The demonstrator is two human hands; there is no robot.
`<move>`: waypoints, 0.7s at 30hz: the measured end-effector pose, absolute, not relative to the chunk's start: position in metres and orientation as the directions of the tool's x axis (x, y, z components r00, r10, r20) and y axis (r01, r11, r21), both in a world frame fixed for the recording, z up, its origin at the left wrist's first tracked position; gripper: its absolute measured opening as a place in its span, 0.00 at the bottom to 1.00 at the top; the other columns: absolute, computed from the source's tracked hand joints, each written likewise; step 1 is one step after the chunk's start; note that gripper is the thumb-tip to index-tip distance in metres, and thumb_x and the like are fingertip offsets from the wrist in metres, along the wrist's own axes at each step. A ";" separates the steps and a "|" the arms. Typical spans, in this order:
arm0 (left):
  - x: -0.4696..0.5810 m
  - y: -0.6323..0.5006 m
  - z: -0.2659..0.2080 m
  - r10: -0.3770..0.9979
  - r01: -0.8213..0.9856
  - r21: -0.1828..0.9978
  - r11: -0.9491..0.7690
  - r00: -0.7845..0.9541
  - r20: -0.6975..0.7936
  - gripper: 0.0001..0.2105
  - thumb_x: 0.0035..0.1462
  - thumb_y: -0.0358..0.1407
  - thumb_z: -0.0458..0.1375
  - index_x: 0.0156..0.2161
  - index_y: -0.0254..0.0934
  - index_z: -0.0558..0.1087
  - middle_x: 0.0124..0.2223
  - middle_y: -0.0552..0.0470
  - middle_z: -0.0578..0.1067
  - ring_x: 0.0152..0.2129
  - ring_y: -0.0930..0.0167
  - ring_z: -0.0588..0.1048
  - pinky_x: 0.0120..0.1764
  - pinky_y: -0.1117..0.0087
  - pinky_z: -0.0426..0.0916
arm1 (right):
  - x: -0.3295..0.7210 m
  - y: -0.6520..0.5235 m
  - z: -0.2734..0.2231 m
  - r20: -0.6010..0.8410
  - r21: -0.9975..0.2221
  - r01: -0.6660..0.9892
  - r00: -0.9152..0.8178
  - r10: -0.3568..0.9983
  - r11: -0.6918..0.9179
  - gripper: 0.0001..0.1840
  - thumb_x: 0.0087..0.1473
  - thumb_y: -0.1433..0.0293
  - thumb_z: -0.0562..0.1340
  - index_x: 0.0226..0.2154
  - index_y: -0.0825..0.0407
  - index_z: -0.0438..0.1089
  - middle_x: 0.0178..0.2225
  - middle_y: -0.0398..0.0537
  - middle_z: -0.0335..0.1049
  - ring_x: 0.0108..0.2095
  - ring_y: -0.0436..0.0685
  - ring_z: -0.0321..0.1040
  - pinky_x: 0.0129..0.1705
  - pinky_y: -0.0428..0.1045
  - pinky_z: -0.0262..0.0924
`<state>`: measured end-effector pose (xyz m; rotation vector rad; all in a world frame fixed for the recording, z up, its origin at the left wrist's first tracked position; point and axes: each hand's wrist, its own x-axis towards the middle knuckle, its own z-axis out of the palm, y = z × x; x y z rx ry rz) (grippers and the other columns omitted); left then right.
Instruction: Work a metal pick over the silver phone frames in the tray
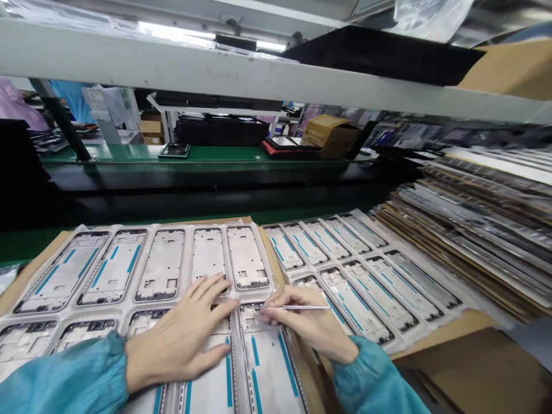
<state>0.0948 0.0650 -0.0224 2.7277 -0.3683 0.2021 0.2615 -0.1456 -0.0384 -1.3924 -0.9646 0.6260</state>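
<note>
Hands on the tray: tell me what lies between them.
Head view: between the left hand and right hand lies a phone frame with blue strips, under the tweezers tip.

Left hand [181, 339] hides frame beneath; right stacks [483, 230] blurred.

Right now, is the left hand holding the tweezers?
No, the right hand grips the tweezers; the left hand lies flat on the tray.

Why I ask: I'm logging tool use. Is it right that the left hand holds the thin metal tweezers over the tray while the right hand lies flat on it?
No, the hands are swapped. In the head view the right hand holds the tweezers, and the left hand lies flat on the tray.
</note>
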 end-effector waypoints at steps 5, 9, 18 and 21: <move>0.094 0.057 -0.018 -0.244 -0.253 0.211 -0.944 0.967 0.072 0.28 0.59 0.33 0.55 0.65 0.45 0.59 0.69 0.34 0.51 0.65 0.44 0.50 0.57 0.33 0.56 | 0.269 -0.143 -0.047 0.151 -0.984 0.158 0.495 0.856 0.082 0.10 0.57 0.70 0.68 0.26 0.55 0.72 0.28 0.49 0.76 0.25 0.51 0.72 0.28 0.42 0.68; 0.094 0.054 -0.017 -0.246 -0.254 0.188 -0.949 0.967 0.062 0.29 0.57 0.30 0.55 0.64 0.45 0.61 0.69 0.33 0.50 0.65 0.41 0.51 0.55 0.32 0.59 | 0.272 -0.145 -0.047 0.166 -0.980 0.177 0.472 0.866 0.091 0.09 0.57 0.71 0.68 0.27 0.55 0.73 0.28 0.49 0.76 0.26 0.51 0.73 0.28 0.42 0.69; 0.096 0.051 -0.010 -0.227 -0.232 0.214 -0.949 0.973 0.046 0.32 0.54 0.30 0.55 0.65 0.43 0.60 0.68 0.33 0.54 0.64 0.44 0.54 0.56 0.35 0.60 | 0.278 -0.147 -0.042 0.284 -0.928 0.342 0.400 0.871 0.145 0.09 0.60 0.73 0.66 0.27 0.54 0.73 0.28 0.48 0.76 0.32 0.55 0.76 0.32 0.45 0.72; 0.100 0.045 -0.005 -0.202 -0.193 0.222 -0.956 0.979 -0.019 0.34 0.53 0.30 0.55 0.66 0.42 0.58 0.67 0.31 0.54 0.64 0.44 0.54 0.55 0.34 0.60 | 0.279 -0.148 -0.040 0.279 -0.930 0.335 0.377 0.883 0.151 0.08 0.60 0.73 0.66 0.28 0.54 0.74 0.29 0.49 0.76 0.32 0.55 0.76 0.31 0.45 0.72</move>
